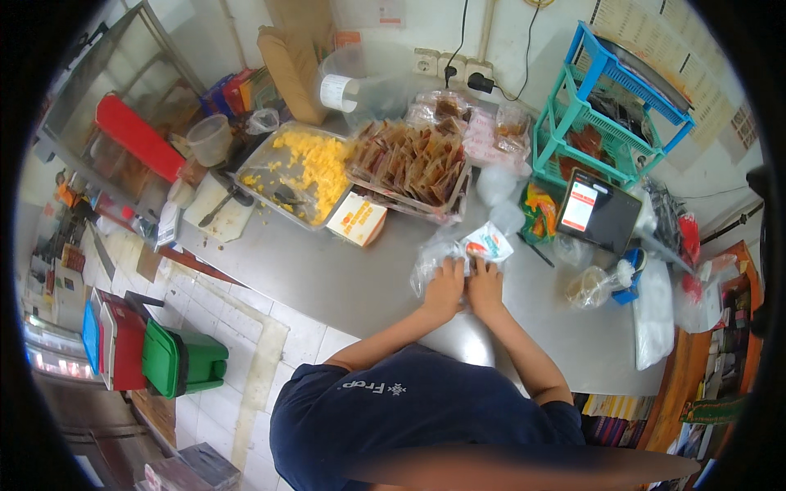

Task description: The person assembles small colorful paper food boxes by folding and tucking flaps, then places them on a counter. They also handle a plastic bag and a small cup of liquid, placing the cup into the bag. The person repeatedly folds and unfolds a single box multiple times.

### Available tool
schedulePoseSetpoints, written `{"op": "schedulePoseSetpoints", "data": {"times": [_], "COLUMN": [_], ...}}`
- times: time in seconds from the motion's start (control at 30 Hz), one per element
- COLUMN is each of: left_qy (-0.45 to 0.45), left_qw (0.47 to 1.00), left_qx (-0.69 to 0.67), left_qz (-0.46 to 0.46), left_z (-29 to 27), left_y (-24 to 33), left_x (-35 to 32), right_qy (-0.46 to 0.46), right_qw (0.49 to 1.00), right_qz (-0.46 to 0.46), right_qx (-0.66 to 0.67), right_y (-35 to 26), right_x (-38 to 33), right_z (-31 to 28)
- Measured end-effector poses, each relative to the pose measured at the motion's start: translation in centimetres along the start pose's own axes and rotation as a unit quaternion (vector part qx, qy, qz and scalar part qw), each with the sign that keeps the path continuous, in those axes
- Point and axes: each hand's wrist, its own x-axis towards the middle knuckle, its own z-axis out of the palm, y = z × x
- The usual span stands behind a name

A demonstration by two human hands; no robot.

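Note:
Side by side at the front of the steel table [327,282], my left hand [445,282] and my right hand [485,282] nearly touch. A clear plastic bag [424,263] bunches under and beside the left fingers, which are bent onto it. Just beyond the right fingertips lies a white packet with coloured print [490,242], its near edge pinched by that hand. The fingertips are partly hidden, so the exact grip is hard to see. Left of the hands stands a small white and yellow box [358,219].
Behind are a tray of yellow pieces [315,168] and a container packed with brown sachets [409,164]. A tablet [599,209] stands at right, before a tiered plastic rack [598,123]. Clear bags [652,311] line the right edge. A green bin [184,358] stands on the floor.

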Motion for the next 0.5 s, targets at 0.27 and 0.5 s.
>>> {"op": "schedulePoseSetpoints", "data": {"times": [0.27,0.5], "left_qy": [0.051,0.055], "left_qw": [0.998,0.994], "left_qx": [-0.023,-0.088], "left_qz": [0.01,0.019], "left_z": [0.7,0.9], "left_y": [-0.9,-1.0], "left_x": [-0.1,-0.2], "right_qy": [-0.075,-0.039], "right_qw": [0.991,0.972], "right_qz": [0.021,0.041], "right_qx": [0.106,0.229], "right_y": [1.8,3.9], "right_x": [1.0,-0.2], "right_z": [-0.4,-3.6]}}
